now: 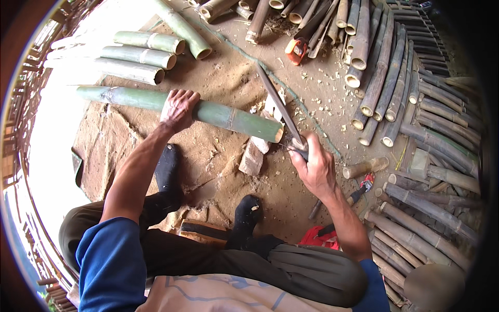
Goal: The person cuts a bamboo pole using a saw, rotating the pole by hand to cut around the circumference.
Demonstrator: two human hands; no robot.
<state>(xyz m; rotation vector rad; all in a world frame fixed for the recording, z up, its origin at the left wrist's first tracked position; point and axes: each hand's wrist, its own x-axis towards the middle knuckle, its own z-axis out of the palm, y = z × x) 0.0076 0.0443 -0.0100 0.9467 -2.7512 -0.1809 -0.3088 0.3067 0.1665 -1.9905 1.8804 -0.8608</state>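
— Where does the piece lie?

— The long green bamboo pole (228, 116) lies across the sandy ground (218, 171) in front of my knees, its long axis running from my far left down toward my right, where the cut open end sits just beside my right hand (313, 166).

— And your grip?

— My left hand (178, 108) is draped over the pole near its middle, fingers curled over the top and pressing it down. My right hand has its fingers wrapped tight around the handle of a long dark-bladed knife (278, 104). The blade slants up and away from my fist, crossing just past the pole's cut end; whether the edge touches the rim I can't tell.

— So which hand is nearer the end?

— The right, clearly. The left is well back along the shaft.

— What's around it?

— A pale split chunk of wood (252, 157) lies under the cut end. My feet in black socks (248, 214) are planted on the ground below. Grey dried bamboo poles (387, 88) are stacked to my right, thick green bamboo sections (140, 54) lie beyond my left hand, and a short wooden mallet (365, 167) rests near my right wrist.
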